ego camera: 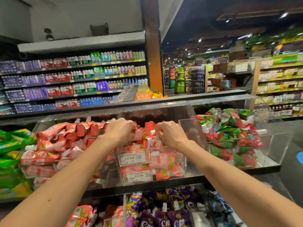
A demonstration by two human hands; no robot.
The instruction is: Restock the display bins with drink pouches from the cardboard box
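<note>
Both bare forearms reach forward into a clear acrylic display bin [193,133] standing at the middle of a black store shelf [262,167]. The bin is heaped with red-and-pink drink pouches [165,163] with white screw spouts.

The left hand [120,130] lies palm down on the top of the heap toward the bin's back edge, its fingers curled round the pouches there. The right hand [170,135] is just beside it, near the bin's right wall, with its fingers and thumb bent in and pinching a pouch by its upper end, close to a white cap.

Two white price tags [131,158] reading 14.90 sit on the bin's front wall, one above the other.

A neighbouring bin toward the shelf's left edge holds more red pouches [54,141], and the bin at the right edge holds green-and-red pouches [232,133]. Below the shelf's front edge, a lower bin shows purple spouted pouches [164,217]. Rows of bottled water [65,79] fill the wall shelving behind.
</note>
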